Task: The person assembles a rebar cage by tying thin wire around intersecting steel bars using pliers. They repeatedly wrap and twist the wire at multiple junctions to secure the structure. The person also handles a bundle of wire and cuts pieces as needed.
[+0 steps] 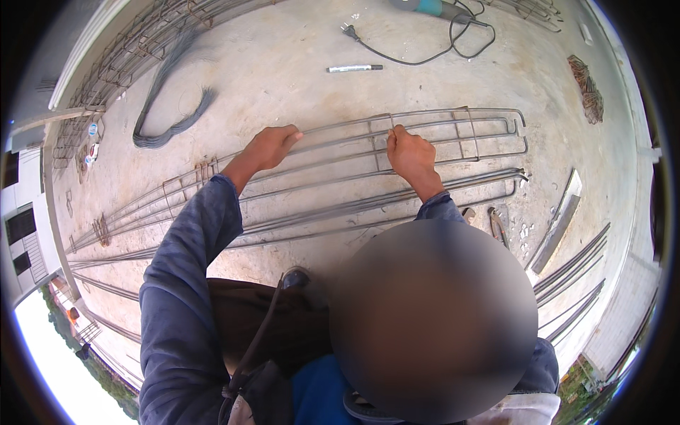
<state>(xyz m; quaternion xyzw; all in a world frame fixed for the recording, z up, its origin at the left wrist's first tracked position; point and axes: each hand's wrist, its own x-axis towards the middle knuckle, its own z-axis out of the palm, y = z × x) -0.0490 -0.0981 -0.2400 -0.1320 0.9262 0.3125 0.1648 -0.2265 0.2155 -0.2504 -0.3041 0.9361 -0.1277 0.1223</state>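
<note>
Your left hand (273, 147) and right hand (412, 154) both clamp the cage (340, 142). Its ties (470, 132) surround long bars (428, 111).

readable text: none | white marker (354, 69): dark print along it, too small to make out

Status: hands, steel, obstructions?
Left hand, right hand: both closed at the rebar cage, exact grip hidden. Cage lies on concrete floor. Loose steel bars close alongside, on the person's side.
</note>
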